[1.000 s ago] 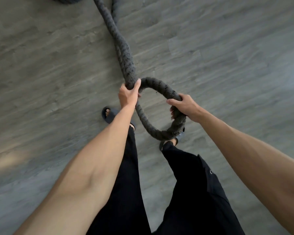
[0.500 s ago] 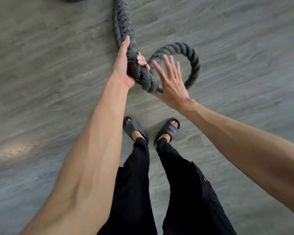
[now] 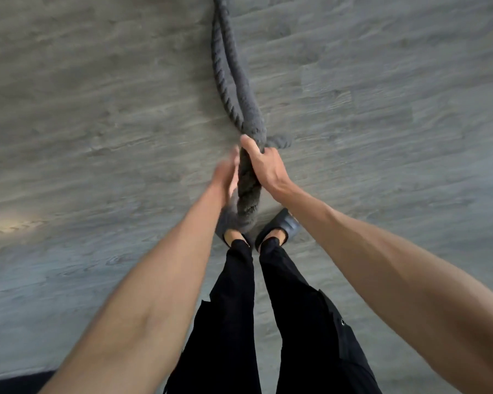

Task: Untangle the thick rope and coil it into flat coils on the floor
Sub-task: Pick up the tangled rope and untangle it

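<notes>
A thick dark grey twisted rope point(image 3: 229, 81) runs as two strands side by side from the top edge down the floor to my hands. My right hand point(image 3: 265, 166) is closed around the rope just below where the strands meet, thumb across the top. A short bend of rope point(image 3: 279, 142) sticks out to the right behind that hand. Below it the rope point(image 3: 248, 200) hangs down towards my feet. My left hand point(image 3: 225, 173) is blurred and lies flat against the rope's left side, fingers stretched out; I cannot tell if it grips.
Grey wood-grain floor point(image 3: 97, 109) all round. My feet in dark slides point(image 3: 285, 223) stand right under the hanging rope, with black trousers below. A dark strip point(image 3: 15, 381) shows at the bottom left corner.
My right hand, open half a second ago, has closed on the rope. The wide loop has collapsed to a small bend. My left hand has slid down the rope's side.
</notes>
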Motion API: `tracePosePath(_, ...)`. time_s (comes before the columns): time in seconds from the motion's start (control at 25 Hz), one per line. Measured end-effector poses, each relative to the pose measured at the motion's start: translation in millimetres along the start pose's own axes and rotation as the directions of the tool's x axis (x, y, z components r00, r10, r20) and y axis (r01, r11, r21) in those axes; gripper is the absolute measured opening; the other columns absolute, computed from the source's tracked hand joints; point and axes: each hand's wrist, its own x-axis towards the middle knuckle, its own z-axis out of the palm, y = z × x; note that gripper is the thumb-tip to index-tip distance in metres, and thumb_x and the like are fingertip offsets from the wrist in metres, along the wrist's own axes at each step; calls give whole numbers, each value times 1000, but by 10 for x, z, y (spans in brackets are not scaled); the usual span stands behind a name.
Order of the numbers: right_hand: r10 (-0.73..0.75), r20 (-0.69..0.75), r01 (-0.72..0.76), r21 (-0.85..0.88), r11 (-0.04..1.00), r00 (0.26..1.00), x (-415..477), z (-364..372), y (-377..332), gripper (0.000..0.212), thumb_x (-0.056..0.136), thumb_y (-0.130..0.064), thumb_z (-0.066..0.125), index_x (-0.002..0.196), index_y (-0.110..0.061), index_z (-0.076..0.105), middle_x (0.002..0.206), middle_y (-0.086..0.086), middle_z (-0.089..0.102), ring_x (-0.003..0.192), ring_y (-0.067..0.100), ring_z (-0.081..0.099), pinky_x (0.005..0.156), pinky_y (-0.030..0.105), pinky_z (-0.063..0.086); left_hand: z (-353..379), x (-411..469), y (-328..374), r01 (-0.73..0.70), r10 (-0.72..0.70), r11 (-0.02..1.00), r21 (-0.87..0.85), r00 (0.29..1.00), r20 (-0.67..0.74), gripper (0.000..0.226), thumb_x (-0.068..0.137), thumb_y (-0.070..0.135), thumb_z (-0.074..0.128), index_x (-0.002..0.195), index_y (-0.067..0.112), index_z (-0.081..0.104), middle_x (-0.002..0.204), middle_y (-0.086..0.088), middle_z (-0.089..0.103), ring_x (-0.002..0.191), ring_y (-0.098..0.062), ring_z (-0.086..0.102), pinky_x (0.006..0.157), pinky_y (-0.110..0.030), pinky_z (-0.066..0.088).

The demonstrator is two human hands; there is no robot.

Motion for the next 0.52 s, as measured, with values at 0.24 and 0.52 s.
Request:
tracePosePath(0.24,347,106,-355,64,933,932,287,-476,92,95,68,-82,48,119,-3,66,113,22,71,98,39,71,92,55,57,314,-554,-931,88,-183,823,561,977,114,52,96,43,37,104,-3,62,108,-31,66,102,-42,64,95,-54,50)
tracePosePath(0.52,599,10,-597,87,797,801,-112,-1012,904,65,95,-61,48,116,-1,60,104,22,70,91,36,68,88,55,56,992,-1066,-323,338,-245,922,-191,889,387,66,98,55,24,79,2,57,56,-16,51,45,-26,50,52,-32,44)
